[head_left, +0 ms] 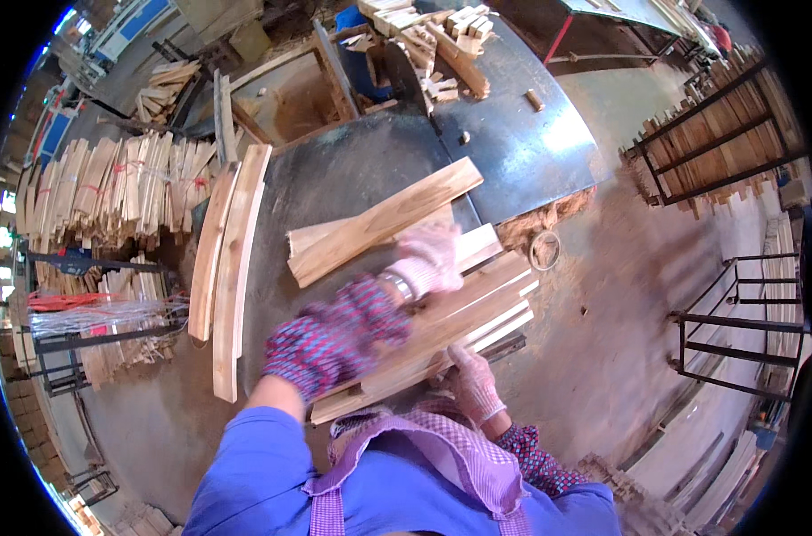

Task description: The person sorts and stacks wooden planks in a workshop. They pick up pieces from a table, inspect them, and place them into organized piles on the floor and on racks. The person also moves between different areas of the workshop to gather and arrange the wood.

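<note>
My left hand (pixel 430 256), in a pale knitted glove, reaches over the dark metal table (pixel 334 192). Motion smears its fingers, so their grip is unclear. Just beyond it, a wooden board (pixel 388 219) lies slantwise across another board (pixel 317 236). Close to my body is a stack of long wooden boards (pixel 460 314), overlapping lengthwise at the table's near edge. My right hand (pixel 474 386), also gloved, grips this stack's near side. Its thumb lies along the edge, while the other fingers are partly hidden.
Two long planks (pixel 242 268) lie along the table's left side. Short wood offcuts (pixel 464 58) are heaped at the back beside a dark upright plate (pixel 397 79). Bundled strips (pixel 120 192) fill a rack at left. Metal frames (pixel 736 353) stand at right; sawdust (pixel 535 223) gathers by the table.
</note>
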Tool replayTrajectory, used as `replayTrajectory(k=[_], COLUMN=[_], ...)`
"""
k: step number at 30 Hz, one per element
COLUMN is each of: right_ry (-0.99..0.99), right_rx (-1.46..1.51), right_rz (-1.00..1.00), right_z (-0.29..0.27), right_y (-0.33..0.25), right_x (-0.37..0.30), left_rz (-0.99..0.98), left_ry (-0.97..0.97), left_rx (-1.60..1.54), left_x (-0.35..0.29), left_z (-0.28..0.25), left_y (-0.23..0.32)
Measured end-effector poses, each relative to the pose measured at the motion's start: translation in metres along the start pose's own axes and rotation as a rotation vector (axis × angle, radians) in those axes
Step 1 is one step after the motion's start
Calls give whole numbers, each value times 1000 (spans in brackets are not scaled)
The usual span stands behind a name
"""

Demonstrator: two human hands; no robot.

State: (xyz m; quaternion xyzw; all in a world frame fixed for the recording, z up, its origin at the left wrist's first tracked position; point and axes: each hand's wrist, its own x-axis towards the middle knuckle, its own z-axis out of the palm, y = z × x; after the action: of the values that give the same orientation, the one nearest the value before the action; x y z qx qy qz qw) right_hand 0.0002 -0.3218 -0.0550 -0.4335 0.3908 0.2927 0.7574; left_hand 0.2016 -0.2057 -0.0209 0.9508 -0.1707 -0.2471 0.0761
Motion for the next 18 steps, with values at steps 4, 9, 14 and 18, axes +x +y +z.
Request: replayTrajectory(k=[4,9,14,18], right_ry=[-38,-121,-64,-35], right_rx=[-165,-376,-1197,-353], right_rz=[-146,-323,-778,-190], right_z=[-23,-34,-31,-16], right_y=[24,37,15,18], right_x=[22,35,18,23], left_rz=[27,54,116,-64], left_ry=[198,3,-82,-84], left_rx=[143,-73,-243,-119], left_x=[-23,-2,2,-36], left_z=[-32,-21,5,17], left_y=[-57,-163,-164,-103])
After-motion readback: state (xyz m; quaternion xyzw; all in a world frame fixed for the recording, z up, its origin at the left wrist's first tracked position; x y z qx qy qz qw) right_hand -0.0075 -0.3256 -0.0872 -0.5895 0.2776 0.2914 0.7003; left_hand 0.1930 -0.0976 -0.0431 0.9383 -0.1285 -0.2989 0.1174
